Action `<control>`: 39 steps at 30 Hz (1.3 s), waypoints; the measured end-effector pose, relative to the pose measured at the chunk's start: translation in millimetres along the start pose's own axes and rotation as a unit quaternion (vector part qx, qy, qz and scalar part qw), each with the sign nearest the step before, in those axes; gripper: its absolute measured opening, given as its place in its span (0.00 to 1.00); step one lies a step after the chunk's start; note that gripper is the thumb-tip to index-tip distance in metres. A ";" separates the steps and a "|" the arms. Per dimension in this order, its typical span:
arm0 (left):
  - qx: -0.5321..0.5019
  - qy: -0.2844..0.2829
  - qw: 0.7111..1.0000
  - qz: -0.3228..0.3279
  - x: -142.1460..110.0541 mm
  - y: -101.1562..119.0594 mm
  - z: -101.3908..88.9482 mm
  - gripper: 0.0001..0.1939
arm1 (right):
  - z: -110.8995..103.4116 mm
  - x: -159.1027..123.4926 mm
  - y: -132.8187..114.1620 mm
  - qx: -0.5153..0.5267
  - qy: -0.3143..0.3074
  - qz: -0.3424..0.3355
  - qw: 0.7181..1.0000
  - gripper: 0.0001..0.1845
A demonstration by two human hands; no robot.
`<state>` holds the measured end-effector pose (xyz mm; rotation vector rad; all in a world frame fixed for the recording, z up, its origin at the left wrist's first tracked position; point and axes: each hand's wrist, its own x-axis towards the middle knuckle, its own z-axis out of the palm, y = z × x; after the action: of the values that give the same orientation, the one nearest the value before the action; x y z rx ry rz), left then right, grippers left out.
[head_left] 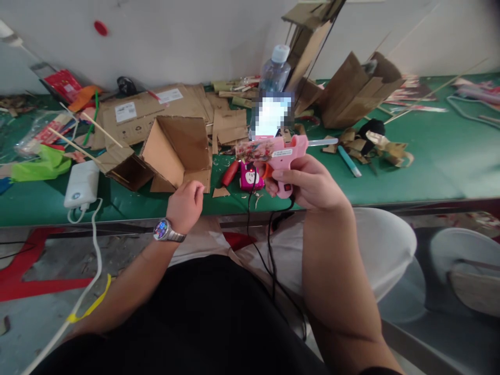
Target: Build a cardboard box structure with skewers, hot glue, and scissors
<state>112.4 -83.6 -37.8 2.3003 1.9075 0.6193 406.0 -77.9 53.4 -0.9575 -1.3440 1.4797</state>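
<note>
My right hand point(312, 182) is wrapped round the grip of a pink hot glue gun point(288, 153), raised above the table's front edge. A translucent glue stick point(323, 142) juts from its back end, and its floral-patterned barrel points left. My left hand point(186, 205), wearing a watch, is closed at the near edge of an open cardboard box point(175, 151). Its fingers curl away from view, so I cannot tell whether they grip anything. Below the glue gun lie a magenta power block point(251, 177) with a small red light and a red cylindrical object point(230, 173).
On the green table point(429, 156) stand a lit phone point(272, 117), a clear bottle point(274, 73) and a tall cardboard piece point(351, 94). A white power bank point(82, 184) with a cable lies left. A teal pen-like tool point(349, 161) lies right. Black cords point(269, 260) hang across my lap.
</note>
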 end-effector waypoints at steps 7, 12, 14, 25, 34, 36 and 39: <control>0.045 0.000 0.998 -0.050 0.6 -2.4 -1.7 0.19 | 3.4 1.2 -1.7 0.008 -0.007 0.001 1.000 0.12; 0.060 -0.044 0.997 -0.038 9.3 3.5 -4.1 0.17 | 2.3 1.1 1.3 0.011 0.000 0.007 1.000 0.11; 0.057 -0.041 0.997 -0.037 11.6 5.1 -4.0 0.15 | 1.6 1.0 2.3 0.014 0.000 0.007 1.000 0.11; -0.027 0.013 0.999 -0.029 -24.0 -5.5 -9.4 0.15 | 0.2 0.1 1.0 0.010 0.002 0.002 1.000 0.11; -0.250 0.143 0.957 -0.018 -55.4 -37.8 -38.5 0.16 | 5.4 2.0 -0.4 -0.002 -0.025 0.013 1.000 0.13; -0.276 0.166 0.947 -0.004 -53.2 -34.8 -42.2 0.10 | 7.9 3.0 0.1 -0.005 -0.042 0.011 0.999 0.14; -0.296 0.181 0.938 0.015 -47.8 -24.6 -47.1 0.06 | 10.1 3.4 1.6 -0.007 -0.059 0.012 0.998 0.15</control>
<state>66.1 -132.8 -14.6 1.9128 1.5032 1.4723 395.2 -77.7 53.1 -0.9086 -1.4333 1.5683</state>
